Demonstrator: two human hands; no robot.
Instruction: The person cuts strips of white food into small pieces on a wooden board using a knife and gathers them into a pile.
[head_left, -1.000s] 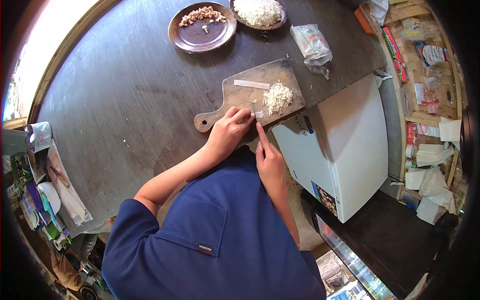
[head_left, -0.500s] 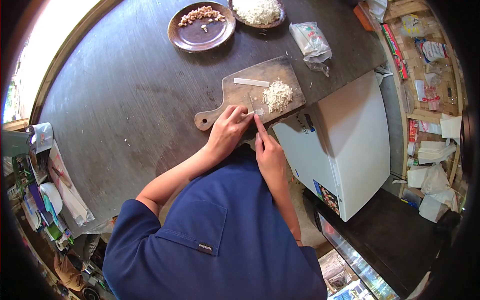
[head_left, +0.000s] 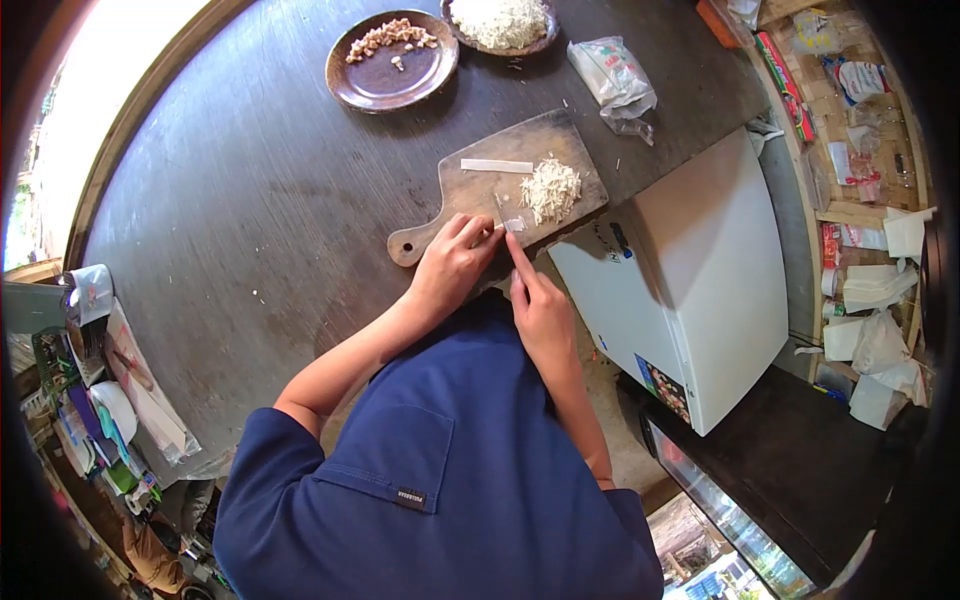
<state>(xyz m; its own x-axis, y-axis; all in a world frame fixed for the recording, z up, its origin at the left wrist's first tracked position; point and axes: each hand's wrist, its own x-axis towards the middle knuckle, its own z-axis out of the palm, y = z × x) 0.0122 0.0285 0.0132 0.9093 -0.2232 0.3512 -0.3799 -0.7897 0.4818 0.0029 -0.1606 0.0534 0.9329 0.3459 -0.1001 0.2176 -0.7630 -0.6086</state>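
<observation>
A wooden cutting board point(head_left: 465, 195) lies near the table's edge, its handle pointing left. My left hand point(head_left: 455, 262) is closed at the board's near edge, fingertips pinching a pale strip that is mostly hidden. My right hand point(head_left: 540, 305) is wrapped round a knife, index finger stretched along it; only part of the thin blade point(head_left: 499, 208) shows, beside my left fingertips. A few thin cut slivers point(head_left: 515, 224) lie by the blade. On the board are a whole pale strip point(head_left: 497, 166) and a heap of pale shreds point(head_left: 550, 190).
Beyond the board stand a brown plate point(head_left: 392, 85) with small brown chunks and a second plate point(head_left: 447, 12) heaped with white shreds. A plastic bag point(head_left: 612, 80) lies to their right. A white chest freezer point(head_left: 690, 290) stands below the table at right.
The whole view has shifted slightly with my head. My hands keep nearly the same place on the board, with only small movement at the fingertips.
</observation>
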